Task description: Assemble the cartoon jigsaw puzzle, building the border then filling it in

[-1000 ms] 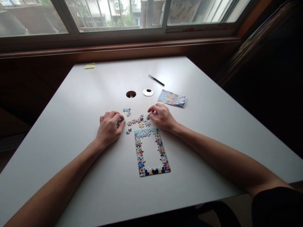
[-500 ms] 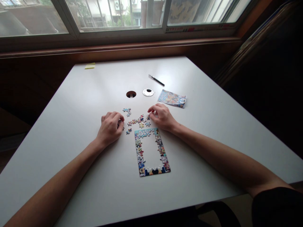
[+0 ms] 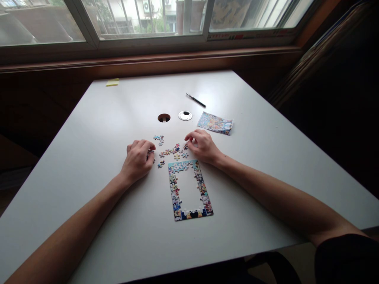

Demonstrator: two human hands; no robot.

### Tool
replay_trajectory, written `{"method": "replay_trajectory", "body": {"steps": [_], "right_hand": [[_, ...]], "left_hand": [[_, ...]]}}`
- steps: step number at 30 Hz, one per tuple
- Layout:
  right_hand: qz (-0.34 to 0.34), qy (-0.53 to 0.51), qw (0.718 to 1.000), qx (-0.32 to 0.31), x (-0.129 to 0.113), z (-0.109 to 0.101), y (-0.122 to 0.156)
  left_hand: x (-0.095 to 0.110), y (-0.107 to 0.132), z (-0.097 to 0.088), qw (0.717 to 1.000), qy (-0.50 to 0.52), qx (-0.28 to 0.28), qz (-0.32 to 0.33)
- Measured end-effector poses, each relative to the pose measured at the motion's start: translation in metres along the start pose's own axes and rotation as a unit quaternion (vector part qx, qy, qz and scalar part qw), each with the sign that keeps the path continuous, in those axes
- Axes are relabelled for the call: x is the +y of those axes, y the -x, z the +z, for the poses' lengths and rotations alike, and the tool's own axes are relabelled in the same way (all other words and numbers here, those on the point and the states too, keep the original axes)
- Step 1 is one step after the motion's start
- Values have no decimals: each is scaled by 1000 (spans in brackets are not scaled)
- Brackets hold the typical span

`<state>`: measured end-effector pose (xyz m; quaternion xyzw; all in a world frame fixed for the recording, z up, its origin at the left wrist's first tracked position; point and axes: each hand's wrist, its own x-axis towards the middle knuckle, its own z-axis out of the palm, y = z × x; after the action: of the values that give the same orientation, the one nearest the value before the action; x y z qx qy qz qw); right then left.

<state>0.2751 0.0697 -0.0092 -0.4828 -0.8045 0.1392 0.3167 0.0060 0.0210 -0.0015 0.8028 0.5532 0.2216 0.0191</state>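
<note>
Multicoloured cut-out jigsaw pieces (image 3: 168, 152) sit between the curled left hand (image 3: 137, 159) and right hand (image 3: 204, 146), likely for easy reach; whether either grasps any is unclear. Nearer the body, a hollow rectangular puzzle border (image 3: 173, 189) lies on the white bench (image 3: 133, 228).

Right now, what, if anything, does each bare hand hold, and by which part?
Cannot tell: the left hand and right hand partly hide small, multicoloured jigsaw pieces.
</note>
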Motion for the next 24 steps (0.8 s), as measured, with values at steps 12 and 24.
{"method": "replay_trajectory", "body": {"steps": [12, 24], "right_hand": [[4, -3, 1000, -1, 0, 0, 0], [2, -4, 1000, 0, 0, 0, 0]], "left_hand": [[0, 0, 0, 1000, 3, -4, -5], [0, -1, -2, 999, 32, -3, 14]]}}
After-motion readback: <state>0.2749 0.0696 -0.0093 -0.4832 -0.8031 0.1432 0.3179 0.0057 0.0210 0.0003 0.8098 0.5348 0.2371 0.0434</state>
